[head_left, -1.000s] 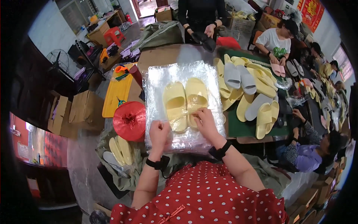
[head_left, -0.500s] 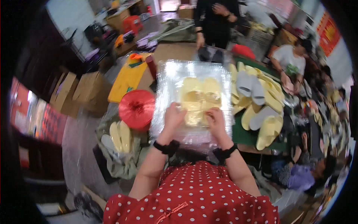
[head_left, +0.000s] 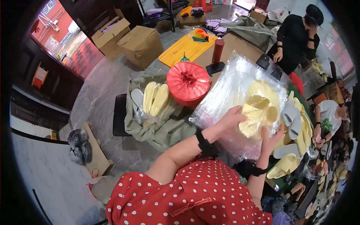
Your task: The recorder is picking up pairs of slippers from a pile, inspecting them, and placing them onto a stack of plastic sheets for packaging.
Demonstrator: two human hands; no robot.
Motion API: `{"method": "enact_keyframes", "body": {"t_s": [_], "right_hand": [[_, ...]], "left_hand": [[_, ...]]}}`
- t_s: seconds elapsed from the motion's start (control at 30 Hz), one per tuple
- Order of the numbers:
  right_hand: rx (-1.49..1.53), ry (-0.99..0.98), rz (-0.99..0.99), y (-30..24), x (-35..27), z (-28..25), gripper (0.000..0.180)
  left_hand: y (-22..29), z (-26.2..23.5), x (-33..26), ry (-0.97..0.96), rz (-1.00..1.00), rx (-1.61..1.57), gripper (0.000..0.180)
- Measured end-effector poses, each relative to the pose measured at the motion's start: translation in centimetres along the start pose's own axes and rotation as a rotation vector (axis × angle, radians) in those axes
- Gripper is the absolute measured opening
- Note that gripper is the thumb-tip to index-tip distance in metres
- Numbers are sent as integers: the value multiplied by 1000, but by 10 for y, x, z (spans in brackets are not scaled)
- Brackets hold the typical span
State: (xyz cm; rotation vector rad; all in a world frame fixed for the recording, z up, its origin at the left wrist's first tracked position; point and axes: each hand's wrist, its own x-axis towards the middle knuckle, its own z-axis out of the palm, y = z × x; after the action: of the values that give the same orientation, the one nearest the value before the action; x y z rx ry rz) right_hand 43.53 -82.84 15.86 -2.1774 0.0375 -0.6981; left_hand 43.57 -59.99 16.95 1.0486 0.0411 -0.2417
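Observation:
A pair of pale yellow slippers [head_left: 255, 109] in a clear plastic bag is between my hands, above a stack of clear plastic bags [head_left: 221, 88]. My left hand [head_left: 233, 119] is closed at the near left side of the slippers, its thumb and fingertips on the bag. My right hand [head_left: 270, 139] grips the near right side, thumb up and fingers partly round the edge. The slippers' far ends point away from me. Reflections on the plastic blur where the bag's opening lies.
Loose yellow and grey slippers [head_left: 296, 123] lie piled to the right. A red twine roll [head_left: 188, 83] stands left of the bags, beside a sack [head_left: 159, 129] with bagged slippers on it. A yellow board [head_left: 187, 47] lies beyond. Across the table stands a person in black [head_left: 300, 41].
My view has swung left, so the table now sits further right. My hands have closed in on the bagged slippers, which are now tilted and nearer my fingers.

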Motion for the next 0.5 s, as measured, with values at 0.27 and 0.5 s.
{"method": "enact_keyframes", "body": {"t_s": [0.27, 0.5], "right_hand": [[449, -172, 248, -78, -41, 20, 58], [417, -802, 181, -152, -66, 69, 60]], "left_hand": [[48, -19, -71, -83, -13, -190, 70], [60, -140, -131, 307, 94, -214, 56]]}}
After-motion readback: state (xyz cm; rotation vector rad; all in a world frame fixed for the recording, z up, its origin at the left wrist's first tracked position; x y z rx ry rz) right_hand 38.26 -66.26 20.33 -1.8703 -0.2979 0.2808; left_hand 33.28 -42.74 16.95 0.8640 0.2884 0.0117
